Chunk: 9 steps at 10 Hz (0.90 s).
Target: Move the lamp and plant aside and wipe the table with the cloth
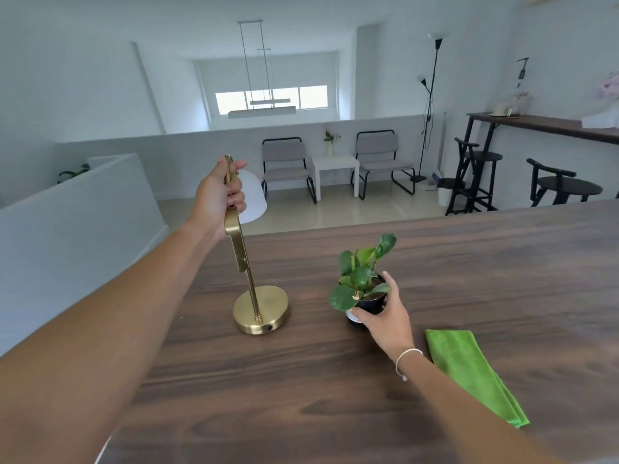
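Observation:
A brass lamp point(260, 309) with a round base and a white shade stands on the dark wooden table point(335, 396), left of centre. My left hand point(219, 195) grips its stem near the top, just below the shade. To the right, a small green plant point(360, 279) grows in a black pot. My right hand point(385, 316) is wrapped around the pot from the right side. A folded green cloth point(469, 373) lies flat on the table, right of my right forearm.
The table's far edge point(435, 219) runs behind the lamp and plant, with a drop to the floor beyond. Its left edge runs diagonally under my left forearm. Two chairs point(288, 165), a white side table and bar stools point(562, 185) stand in the room behind.

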Motion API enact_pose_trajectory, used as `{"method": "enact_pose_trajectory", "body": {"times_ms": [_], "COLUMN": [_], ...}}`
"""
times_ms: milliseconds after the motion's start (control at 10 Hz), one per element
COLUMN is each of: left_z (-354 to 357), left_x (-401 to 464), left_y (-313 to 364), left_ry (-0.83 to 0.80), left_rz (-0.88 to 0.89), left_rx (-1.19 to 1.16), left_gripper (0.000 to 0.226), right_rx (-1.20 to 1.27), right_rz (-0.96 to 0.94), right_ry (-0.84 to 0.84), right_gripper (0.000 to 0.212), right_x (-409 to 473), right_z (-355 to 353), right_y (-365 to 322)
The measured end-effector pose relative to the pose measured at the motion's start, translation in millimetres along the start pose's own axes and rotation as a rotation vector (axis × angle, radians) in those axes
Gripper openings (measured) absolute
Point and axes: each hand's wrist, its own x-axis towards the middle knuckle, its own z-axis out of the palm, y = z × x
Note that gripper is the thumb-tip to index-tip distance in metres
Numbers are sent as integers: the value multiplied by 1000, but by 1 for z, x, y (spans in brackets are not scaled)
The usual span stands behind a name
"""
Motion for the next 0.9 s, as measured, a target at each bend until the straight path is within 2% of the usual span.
{"method": "enact_pose_trajectory", "body": {"times_ms": [200,500,600,700,900], "left_z": [2,3,4,-12,-49], "left_x": [-32,-35,-36,-75,-101], "left_y": [5,13,14,7,-35], "left_ry": [29,33,45,3,118], "left_rz": [5,-16,9,25,0], "left_rx": [53,77,159,225,486], "left_gripper": [34,34,35,32,37], "right_rx": [25,47,53,-9,-141], "right_rz": [-4,19,10,19,-26], "right_ry": [-10,-36,-80,-6,-41], "right_gripper": [97,106,111,109,101], "right_x": [-18,-13,-17,-71,-90], "right_z": [-3,-5,-11,-21,-27], "right_y": [8,1,4,5,3]}}
